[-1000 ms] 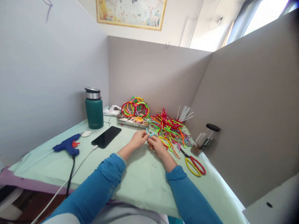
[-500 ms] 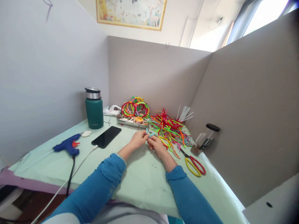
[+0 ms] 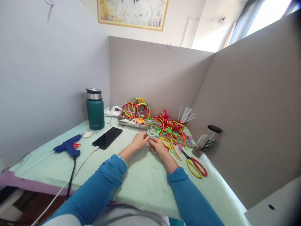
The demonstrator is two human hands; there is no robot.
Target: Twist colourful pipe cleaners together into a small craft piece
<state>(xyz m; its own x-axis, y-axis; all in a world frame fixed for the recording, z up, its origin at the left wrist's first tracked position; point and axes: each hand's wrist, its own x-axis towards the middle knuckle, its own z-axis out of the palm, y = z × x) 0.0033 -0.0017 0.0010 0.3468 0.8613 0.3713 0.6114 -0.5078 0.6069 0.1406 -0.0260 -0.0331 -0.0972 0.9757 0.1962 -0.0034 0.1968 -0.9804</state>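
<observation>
Over the desk (image 3: 145, 179), the left fingers (image 3: 145, 137) and right fingers (image 3: 152, 143) were pinched closed on a light-blue pipe cleaner (image 3: 153, 136), seemingly unfinished. At eleven o'clock from it, already formed rings (image 3: 136, 110) stood in or behind the metal tray (image 3: 133, 125); at two o'clock, loose pipe cleaners (image 3: 166, 123) lay unformed.

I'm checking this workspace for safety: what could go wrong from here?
The left sleeve could snag the white cable, which runs over the table edge nearby, and drag the phone. The right sleeve might knock the scissors lying to its right. The small light blue piece, partly hidden by the fingers, might slip.
</observation>
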